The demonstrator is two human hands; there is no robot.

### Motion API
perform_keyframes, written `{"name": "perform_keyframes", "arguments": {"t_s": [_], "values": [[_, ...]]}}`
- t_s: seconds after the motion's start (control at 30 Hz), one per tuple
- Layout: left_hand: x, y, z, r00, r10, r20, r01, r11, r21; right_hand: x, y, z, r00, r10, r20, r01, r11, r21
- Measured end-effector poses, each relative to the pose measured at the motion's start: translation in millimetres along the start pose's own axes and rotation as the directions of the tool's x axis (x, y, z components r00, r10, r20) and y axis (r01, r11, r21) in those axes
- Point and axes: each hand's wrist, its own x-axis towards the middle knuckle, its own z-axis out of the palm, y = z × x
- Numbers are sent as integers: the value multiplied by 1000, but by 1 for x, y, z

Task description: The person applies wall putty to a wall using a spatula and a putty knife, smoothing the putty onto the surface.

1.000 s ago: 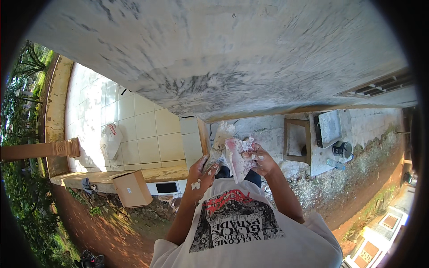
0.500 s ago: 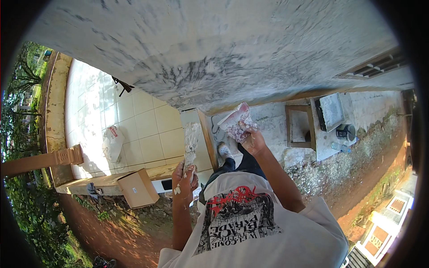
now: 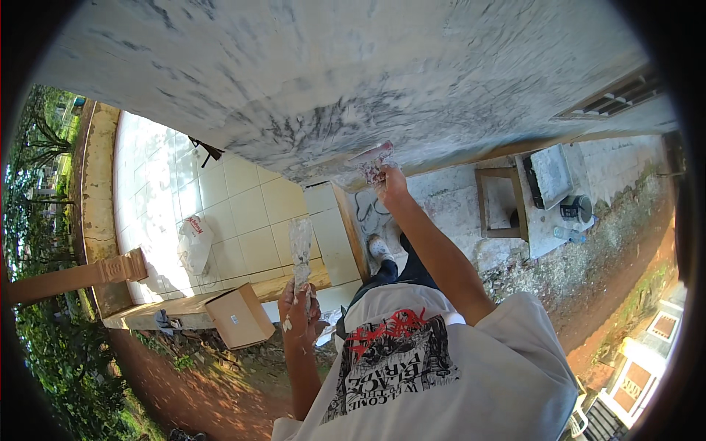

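My left hand (image 3: 299, 307) is closed round the handle of a putty knife (image 3: 300, 244), whose blade points away from me and is coated in whitish putty. My right hand (image 3: 393, 184) grips a pinkish flat putty spreader (image 3: 378, 154), smeared with white and reddish filler. The spreader is up at the lower part of the grey-white wall (image 3: 382, 81); whether its edge touches the surface I cannot tell. Dark streaks and patches cover the wall. Dried putty sticks to the fingers and wrist of my left hand.
To the right, a wooden-framed bench (image 3: 521, 206) carries a putty-stained tray (image 3: 549, 176), a dark tub (image 3: 576, 209) and a plastic bottle (image 3: 568, 234). On the left are a tiled floor (image 3: 239, 184), a white plastic bag (image 3: 195, 246) and a cardboard box (image 3: 240, 317) by the ledge.
My right hand has reached forward and a little left, bringing the spreader from in front of me up to the wall. My left hand still holds the putty knife, slightly lower in view.
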Motion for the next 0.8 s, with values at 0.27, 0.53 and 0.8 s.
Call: {"name": "perform_keyframes", "arguments": {"t_s": [0.27, 0.53, 0.8], "values": [[-2, -2, -18, 999, -7, -51, 5, 999, -39, 38, -13, 77, 932, -26, -362, 11, 999, -45], [-3, 1, -34, 997, -39, -70, 35, 998, -59, -5, -19, 84, 960, -126, -250, 42, 947, -317], [7, 1, -30, 995, -41, -87, 39, 999, -29, 3, 12, 13, 985, -90, -149, 86, 996, -31]]}}
